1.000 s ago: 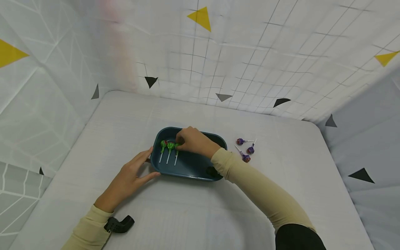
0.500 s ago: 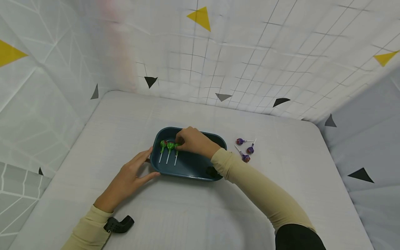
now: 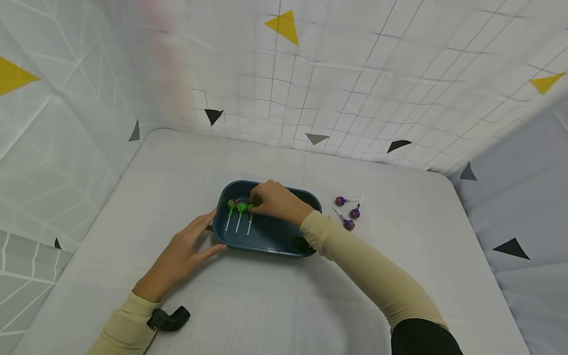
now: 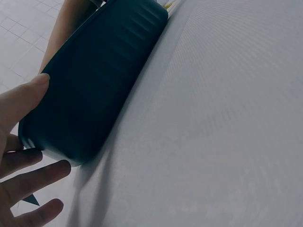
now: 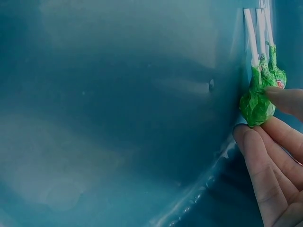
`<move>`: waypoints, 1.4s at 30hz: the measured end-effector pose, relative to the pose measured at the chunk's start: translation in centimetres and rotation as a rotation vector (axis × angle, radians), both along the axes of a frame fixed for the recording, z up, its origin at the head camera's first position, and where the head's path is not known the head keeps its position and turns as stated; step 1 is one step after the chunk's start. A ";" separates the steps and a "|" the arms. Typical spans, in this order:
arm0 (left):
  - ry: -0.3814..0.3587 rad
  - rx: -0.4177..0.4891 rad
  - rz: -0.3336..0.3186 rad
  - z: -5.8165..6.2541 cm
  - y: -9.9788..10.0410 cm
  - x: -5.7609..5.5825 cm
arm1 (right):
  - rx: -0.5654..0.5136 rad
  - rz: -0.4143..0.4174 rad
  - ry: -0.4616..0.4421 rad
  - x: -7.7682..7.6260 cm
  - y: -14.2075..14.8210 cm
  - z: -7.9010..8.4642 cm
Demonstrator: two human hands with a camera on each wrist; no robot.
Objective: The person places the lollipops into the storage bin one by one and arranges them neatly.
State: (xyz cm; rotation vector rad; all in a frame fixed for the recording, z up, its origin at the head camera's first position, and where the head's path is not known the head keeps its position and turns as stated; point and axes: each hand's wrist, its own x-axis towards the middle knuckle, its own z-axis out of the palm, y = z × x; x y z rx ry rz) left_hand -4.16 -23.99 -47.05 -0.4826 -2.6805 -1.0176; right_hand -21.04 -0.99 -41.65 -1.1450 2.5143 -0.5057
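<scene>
A dark teal tray (image 3: 275, 239) sits on the white-covered table. Inside its left end lie three green-wrapped lollipops side by side, sticks toward me. My right hand (image 3: 279, 199) reaches into the tray and pinches the rightmost green lollipop (image 5: 258, 106) by its wrapped head, between thumb and fingers. The left green lollipop (image 3: 231, 209) and the middle green lollipop (image 3: 241, 209) lie just beside it. At the tray's left end, my left hand (image 3: 179, 254) touches the rim, thumb at the front corner and fingers spread along the side.
Right of the tray, three purple-wrapped lollipops (image 3: 349, 225) lie loosely grouped on the table. A black wrist device (image 3: 168, 319) juts from my left sleeve. A dark object (image 3: 301, 242) shows in the tray beneath my right cuff. Patterned white sheets (image 3: 253, 93) rise behind the table.
</scene>
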 end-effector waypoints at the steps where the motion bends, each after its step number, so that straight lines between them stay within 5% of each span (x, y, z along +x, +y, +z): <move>1: 0.002 -0.001 0.000 0.0 0.0 0.0 | -0.002 0.000 0.000 0.0 0.0 0.0; 42: 0.019 -0.004 0.004 0.2 0.0 0.0 | -0.073 -0.088 -0.001 0.5 5.2 4.3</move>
